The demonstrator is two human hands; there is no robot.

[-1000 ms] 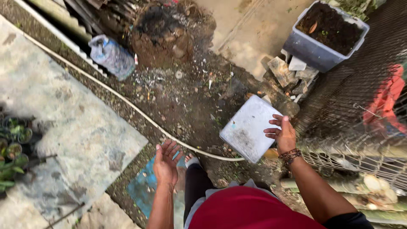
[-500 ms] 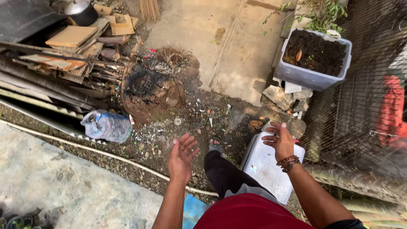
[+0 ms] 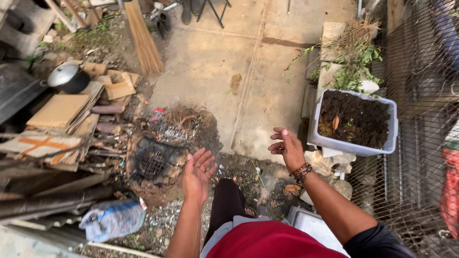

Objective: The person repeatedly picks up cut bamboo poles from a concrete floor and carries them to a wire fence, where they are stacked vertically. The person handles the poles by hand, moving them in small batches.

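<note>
Hands, both empty: left hand [image 3: 196, 174] palm up, fingers [image 3: 206, 158] spread and loose; right hand [image 3: 287, 147] raised, fingers [image 3: 276, 142] half curled, holding nothing, beaded bracelet [image 3: 302, 172] at the wrist. Right hand: near a grey tub of dark soil [image 3: 355, 122] by the wire fence [image 3: 420, 95]. Left hand: above a scorched fire pit with metal grate [image 3: 152, 163]. Further left: stacked boards and cardboard [image 3: 57, 119], cooking pot [image 3: 67, 76], crumpled plastic bag [image 3: 114, 220]. Beyond: concrete slab [image 3: 229, 52].

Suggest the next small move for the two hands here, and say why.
Probably reach the right hand forward and down to the rim of the soil-filled grey tub. Both hands are open and hold nothing, the left hand hangs over bare dirt, and the tub is the nearest thing to the right hand.
</note>
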